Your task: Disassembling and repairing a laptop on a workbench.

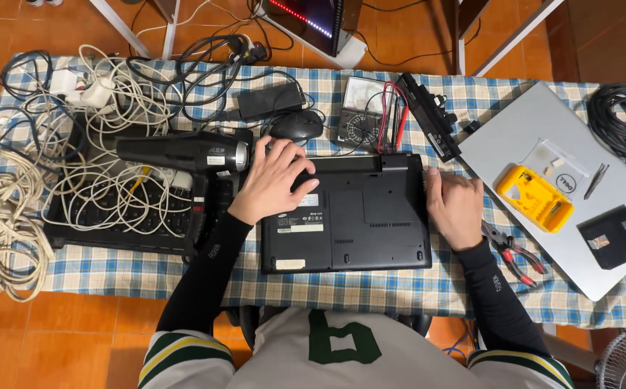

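A black laptop (pixel 359 216) lies upside down in the middle of the checked tablecloth (pixel 370 288). My left hand (pixel 273 180) rests flat on its upper left corner, fingers spread. At the laptop's right edge sits my right hand (pixel 455 205), fingers curled against the side of the case. Neither hand holds a tool. A long black battery pack (pixel 431 119) lies just beyond the laptop's top right corner, next to an analog multimeter (pixel 363 115) with red and black leads.
A black hair dryer (pixel 183 153) lies over tangled white cables (pixel 104 144) on a keyboard at left. A mouse (pixel 296 126) and power adapter (pixel 269 99) sit behind. A silver laptop (pixel 543 130) at right carries a yellow tool case (pixel 534 198), tweezers (pixel 596 180) and a black drive (pixel 617 238). Red-handled pliers (pixel 511 252) lie beside my right wrist.
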